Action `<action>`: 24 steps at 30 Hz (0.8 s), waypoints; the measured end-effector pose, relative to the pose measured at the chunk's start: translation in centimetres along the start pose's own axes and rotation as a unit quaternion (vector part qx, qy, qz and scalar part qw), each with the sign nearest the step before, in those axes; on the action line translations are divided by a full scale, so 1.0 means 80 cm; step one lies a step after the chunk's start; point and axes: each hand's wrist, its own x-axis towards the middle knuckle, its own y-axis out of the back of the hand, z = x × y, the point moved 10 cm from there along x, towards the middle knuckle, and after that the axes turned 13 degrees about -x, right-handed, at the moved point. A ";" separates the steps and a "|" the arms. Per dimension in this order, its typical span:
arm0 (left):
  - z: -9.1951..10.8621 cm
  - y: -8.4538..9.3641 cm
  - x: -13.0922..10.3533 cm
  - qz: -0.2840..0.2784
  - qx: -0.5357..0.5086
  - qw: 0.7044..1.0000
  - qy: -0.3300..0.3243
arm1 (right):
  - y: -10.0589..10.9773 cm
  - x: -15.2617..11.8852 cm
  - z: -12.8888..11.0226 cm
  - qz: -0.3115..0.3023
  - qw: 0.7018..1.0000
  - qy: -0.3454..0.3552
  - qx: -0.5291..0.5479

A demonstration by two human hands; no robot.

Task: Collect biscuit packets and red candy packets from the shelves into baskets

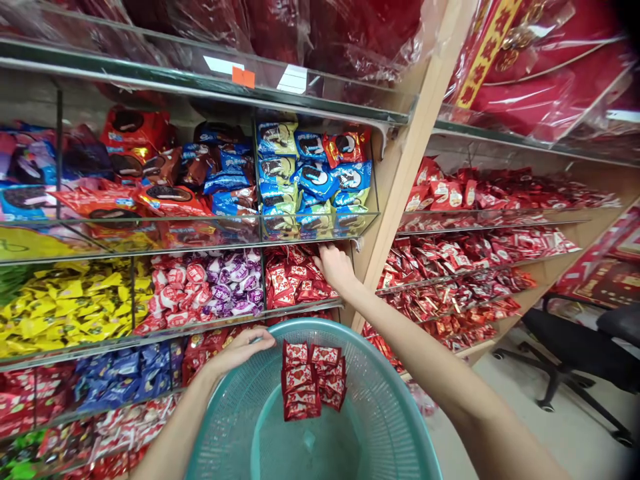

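Observation:
A teal plastic basket (395,393) fills the lower middle, with several red candy packets (300,380) lined up inside near its far wall. My left hand (245,348) rests at the basket's left rim, thumb over the edge and fingers together. At the right end of a middle shelf, my right hand (334,263) reaches into a compartment of red packets (295,283). Its fingertips are hidden among the packets and under the shelf above, so what they hold cannot be seen.
Left of that compartment lie purple and pink wrapped candies (235,280) and yellow packets (75,307). Cookie packs (315,180) fill the glass-edged shelf above. A wooden upright (400,173) divides the shelves. A black chair (575,340) stands at the right.

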 end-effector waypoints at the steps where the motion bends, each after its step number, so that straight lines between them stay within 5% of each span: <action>1: 0.000 0.001 -0.001 0.002 -0.002 1.000 0.002 | -0.003 0.004 -0.001 -0.004 1.000 0.000 0.002; 4: -0.001 0.001 -0.002 0.005 -0.006 1.000 0.000 | -0.008 0.008 0.005 0.003 1.000 -0.005 0.017; 8: -0.003 0.001 -0.001 0.002 -0.007 1.000 -0.002 | 0.005 -0.012 0.024 0.085 0.992 -0.024 0.092; 13: -0.004 0.000 0.000 -0.001 0.006 1.000 -0.005 | 0.030 -0.059 0.043 0.227 0.934 -0.011 0.276; 17: -0.005 -0.001 0.000 -0.002 0.010 1.000 -0.004 | 0.023 -0.085 0.064 0.243 0.825 -0.064 0.506; 21: -0.004 -0.001 0.002 -0.005 0.023 1.000 -0.003 | -0.008 -0.101 0.066 0.162 0.675 -0.151 0.704; 24: -0.005 -0.001 0.003 -0.005 0.027 1.000 0.002 | -0.026 -0.113 0.054 0.082 0.605 -0.180 0.771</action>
